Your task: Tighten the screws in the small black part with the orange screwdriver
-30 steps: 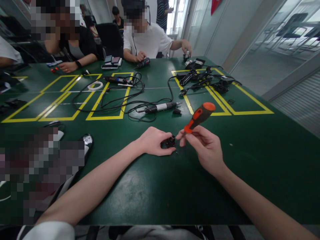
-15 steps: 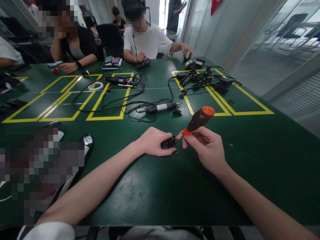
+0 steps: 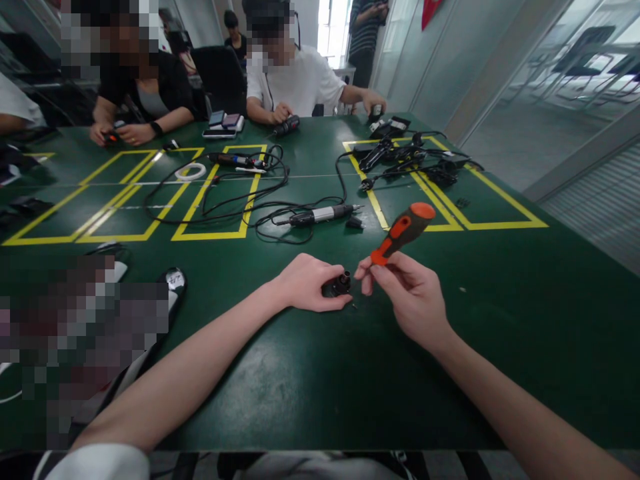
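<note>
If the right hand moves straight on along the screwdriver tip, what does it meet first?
Probably the small black part held by the left hand; the right hand aims the screwdriver at it, though any gap is unclear.

Two bare forearms, left hand (image 3: 307,283) and right hand (image 3: 413,297) without rings or watch, white short sleeve (image 3: 100,462) at seven o'clock, striped fabric along the bottom edge.
</note>
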Motion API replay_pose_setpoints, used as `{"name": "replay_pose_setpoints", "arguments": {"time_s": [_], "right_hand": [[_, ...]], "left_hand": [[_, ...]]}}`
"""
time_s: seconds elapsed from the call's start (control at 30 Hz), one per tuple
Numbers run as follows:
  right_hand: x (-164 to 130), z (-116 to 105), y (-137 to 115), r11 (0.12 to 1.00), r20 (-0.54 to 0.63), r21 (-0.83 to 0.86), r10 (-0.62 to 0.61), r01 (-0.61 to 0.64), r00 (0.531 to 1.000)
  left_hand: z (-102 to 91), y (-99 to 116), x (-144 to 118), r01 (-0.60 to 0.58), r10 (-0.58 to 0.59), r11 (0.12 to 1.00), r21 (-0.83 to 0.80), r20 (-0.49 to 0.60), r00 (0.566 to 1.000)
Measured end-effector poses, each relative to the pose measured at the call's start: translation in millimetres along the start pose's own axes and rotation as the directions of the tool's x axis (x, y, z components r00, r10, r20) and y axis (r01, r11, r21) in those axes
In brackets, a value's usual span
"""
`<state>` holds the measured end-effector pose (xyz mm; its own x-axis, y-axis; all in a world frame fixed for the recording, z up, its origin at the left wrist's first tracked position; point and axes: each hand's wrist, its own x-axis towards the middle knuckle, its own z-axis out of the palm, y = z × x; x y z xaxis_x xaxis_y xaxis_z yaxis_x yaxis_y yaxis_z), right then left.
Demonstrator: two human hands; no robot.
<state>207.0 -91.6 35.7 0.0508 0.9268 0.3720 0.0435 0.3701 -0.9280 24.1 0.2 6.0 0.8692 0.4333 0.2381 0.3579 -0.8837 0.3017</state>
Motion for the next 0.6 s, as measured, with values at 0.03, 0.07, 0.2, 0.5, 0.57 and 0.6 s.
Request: {"name": "replay_pose_setpoints", "arguments": {"time_s": [0.03,0.07,0.2,0.5,0.57,0.6], "right_hand": [[-0.3,0.2,-0.4,1.0,0.0,0.007,-0.001,0.001,1.0],[-0.7,0.4,-0.8,1.0,-0.002,0.013,0.0,0.0,1.0],[-2.6,0.9,-1.6,1.0,-0.011,-0.017,0.017,-0.017,1.0],[-0.7,1.1,-3.3,1.0,0.023,0.024,0.012,-0.012,1.0],[-1.2,2.1,-3.2,0.999,0.013,0.045,0.015,-0.015,1.0],[-1.6,2.5,-2.9,0.999,0.002,0.048,0.019,-0.019,1.0]], "left_hand": [[0.2,0.0,0.1,0.001,-0.001,1.0,0.0,-0.002,1.0],[0.3,-0.1,0.2,0.001,-0.001,1.0,-0.003,-0.004,1.0],[1.0,-0.4,0.2,0.003,-0.004,1.0,-0.019,-0.004,1.0],[0.1,0.1,-0.8,0.006,-0.005,0.999,-0.052,0.008,1.0],[0.2,0.4,-0.6,0.009,-0.009,0.999,-0.044,0.002,1.0],[0.3,0.5,-0.4,0.01,-0.01,0.999,-0.036,-0.003,1.0]]}}
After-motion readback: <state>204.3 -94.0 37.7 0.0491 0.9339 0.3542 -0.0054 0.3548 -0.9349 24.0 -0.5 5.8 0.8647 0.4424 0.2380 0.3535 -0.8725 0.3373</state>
